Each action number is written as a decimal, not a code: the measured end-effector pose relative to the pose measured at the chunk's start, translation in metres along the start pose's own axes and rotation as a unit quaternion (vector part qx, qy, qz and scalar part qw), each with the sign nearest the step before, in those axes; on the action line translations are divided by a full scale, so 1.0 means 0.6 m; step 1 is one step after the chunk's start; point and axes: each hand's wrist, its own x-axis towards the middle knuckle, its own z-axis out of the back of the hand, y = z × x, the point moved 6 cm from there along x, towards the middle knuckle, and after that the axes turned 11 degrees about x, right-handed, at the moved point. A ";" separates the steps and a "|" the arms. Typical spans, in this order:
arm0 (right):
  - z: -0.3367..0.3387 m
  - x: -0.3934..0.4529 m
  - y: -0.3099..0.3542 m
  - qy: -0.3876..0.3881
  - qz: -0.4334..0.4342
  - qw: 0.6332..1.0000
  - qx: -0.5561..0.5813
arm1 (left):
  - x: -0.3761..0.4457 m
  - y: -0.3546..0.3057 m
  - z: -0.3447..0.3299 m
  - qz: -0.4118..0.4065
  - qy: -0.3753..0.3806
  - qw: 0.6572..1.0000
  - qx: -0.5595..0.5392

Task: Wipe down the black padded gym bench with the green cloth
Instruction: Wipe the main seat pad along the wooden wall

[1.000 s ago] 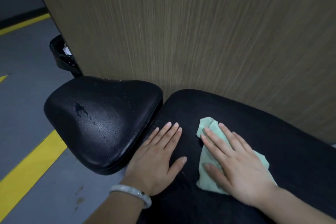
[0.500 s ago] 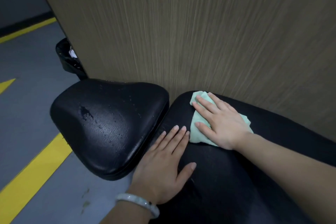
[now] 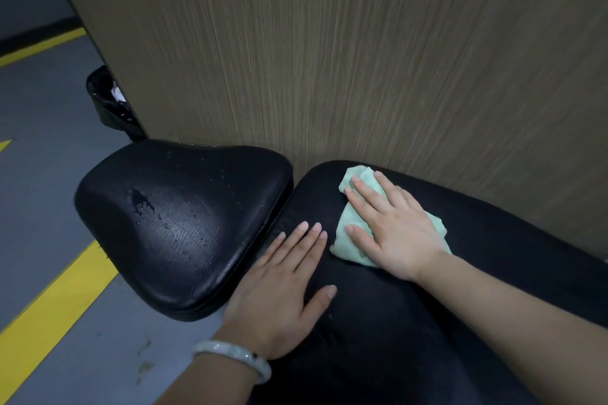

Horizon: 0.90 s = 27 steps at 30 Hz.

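Step in hand: the far corner of the long pad [image 3: 427,322] of the gym bench is being wiped, beside the wooden wall [image 3: 362,59].
Green cloth [image 3: 353,237]: pressed flat on that pad under the right hand [image 3: 391,227], fingers straight.
Left hand [image 3: 283,289]: laid flat on the pad, nothing held.
Seat pad [image 3: 177,223]: droplets and a wet patch are seen; judged unwiped.
Next move: the cloth should be swept leftward across the gap onto it.

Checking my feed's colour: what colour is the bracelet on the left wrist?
Pale whitish-grey, with a small dark fleck; the bracelet shows in the head view.
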 end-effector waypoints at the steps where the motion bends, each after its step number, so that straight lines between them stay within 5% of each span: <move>1: -0.001 -0.017 0.000 -0.009 0.003 1.000 -0.002 | 0.000 0.000 0.001 0.001 0.001 1.000 0.003; 12: -0.020 -0.192 0.038 -0.055 0.049 0.997 -0.028 | 0.000 0.000 0.002 0.001 0.005 1.000 -0.025; 27: -0.002 0.011 0.019 0.003 0.003 1.000 -0.005 | 0.000 -0.001 0.002 0.003 -0.003 1.000 -0.027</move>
